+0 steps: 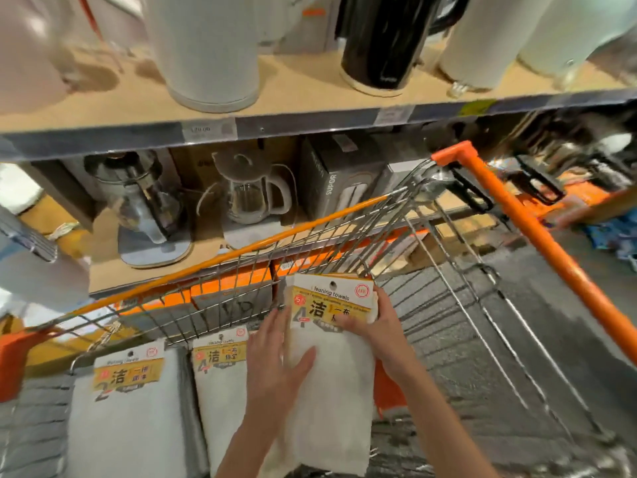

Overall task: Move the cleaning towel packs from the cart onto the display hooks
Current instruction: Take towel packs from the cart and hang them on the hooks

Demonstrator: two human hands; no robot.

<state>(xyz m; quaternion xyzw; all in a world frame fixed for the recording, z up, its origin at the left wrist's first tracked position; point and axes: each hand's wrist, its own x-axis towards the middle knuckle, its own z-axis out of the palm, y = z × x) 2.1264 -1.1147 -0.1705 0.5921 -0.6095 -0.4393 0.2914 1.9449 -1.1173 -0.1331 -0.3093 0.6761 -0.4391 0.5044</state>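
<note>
I hold a stack of white cleaning towel packs (332,391) with yellow header cards above the wire cart (448,257). My left hand (275,360) grips the stack's left edge, thumb lying across the white cloth. My right hand (372,329) grips the right side, thumb over the yellow label. Two more towel packs lie in the cart: one at the lower left (127,408) and one beside it (220,377), partly hidden behind my left arm. No display hooks are visible.
The cart's orange handle (537,236) runs diagonally on the right. Behind the cart stands a shelf (275,129) with glass kettles (255,194), a boxed appliance (337,181), and white and black flasks (379,39) above. Orange boxes sit on the lowest level.
</note>
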